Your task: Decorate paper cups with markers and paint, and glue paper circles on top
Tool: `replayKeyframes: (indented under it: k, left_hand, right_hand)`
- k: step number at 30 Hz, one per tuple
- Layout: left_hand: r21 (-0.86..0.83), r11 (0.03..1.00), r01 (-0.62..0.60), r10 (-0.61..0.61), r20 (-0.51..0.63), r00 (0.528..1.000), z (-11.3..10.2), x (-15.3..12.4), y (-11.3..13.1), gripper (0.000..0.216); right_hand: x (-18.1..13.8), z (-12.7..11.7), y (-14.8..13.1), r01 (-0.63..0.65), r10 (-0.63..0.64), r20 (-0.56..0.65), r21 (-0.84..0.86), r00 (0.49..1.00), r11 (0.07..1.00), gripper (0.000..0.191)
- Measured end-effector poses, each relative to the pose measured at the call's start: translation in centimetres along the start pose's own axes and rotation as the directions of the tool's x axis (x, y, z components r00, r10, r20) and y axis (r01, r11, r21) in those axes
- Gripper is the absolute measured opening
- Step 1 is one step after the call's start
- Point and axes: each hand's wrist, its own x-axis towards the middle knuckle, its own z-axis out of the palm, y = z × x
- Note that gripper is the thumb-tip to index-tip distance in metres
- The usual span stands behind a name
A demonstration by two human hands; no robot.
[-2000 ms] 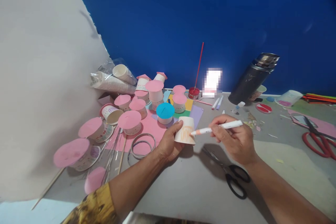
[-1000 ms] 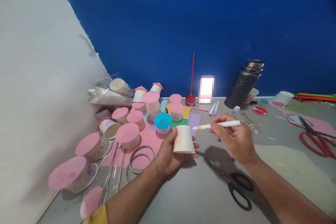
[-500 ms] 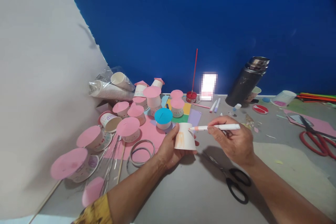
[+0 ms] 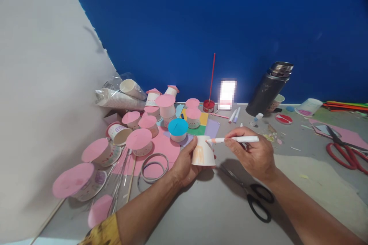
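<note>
My left hand [image 4: 185, 168] is closed around a white paper cup [image 4: 204, 155], held upside down above the table with its wide rim downward. Pale orange marks show on the cup's left side. Pinched in my right hand [image 4: 251, 153] is a white marker pen [image 4: 244, 139], lying nearly level, its orange tip at the cup's upper side. Below my right hand, black-handled scissors [image 4: 258, 203] rest on the table. Just behind the cup stands a small cup with a blue paper disc [image 4: 178, 127] on top.
Several paper cups with pink discs [image 4: 139, 139] crowd the left side, near wires and a roll ring [image 4: 154, 168]. Stacked cups [image 4: 117, 98] lie behind them. A dark flask [image 4: 267, 92] leans at the back right. Red-handled scissors [image 4: 340, 157] lie at the far right.
The marker and my right hand have shifted slightly left, with the tip still at the cup. The cup sits marginally lower in view. Both hands keep their hold.
</note>
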Motion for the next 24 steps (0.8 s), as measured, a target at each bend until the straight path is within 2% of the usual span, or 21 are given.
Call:
replayKeyframes:
  k: [8,14,24]
  left_hand:
    - [0.004,1.0,0.012,-0.012,-0.033,0.999,0.16,0.01,0.11,0.047]
    - [-0.005,1.0,0.005,-0.005,-0.038,0.999,-0.12,0.14,0.07,0.046]
    - [-0.004,1.0,0.017,-0.017,-0.013,1.0,-0.01,0.08,0.06,0.046]
  right_hand:
    - [0.01,-0.11,-0.14,0.014,-0.014,0.018,0.019,1.0,1.0,0.02]
    - [0.09,-0.23,-0.4,-0.028,0.026,0.052,0.037,0.998,0.999,0.021]
    - [-0.06,-0.05,0.23,0.011,-0.01,-0.004,0.037,1.0,0.999,0.016]
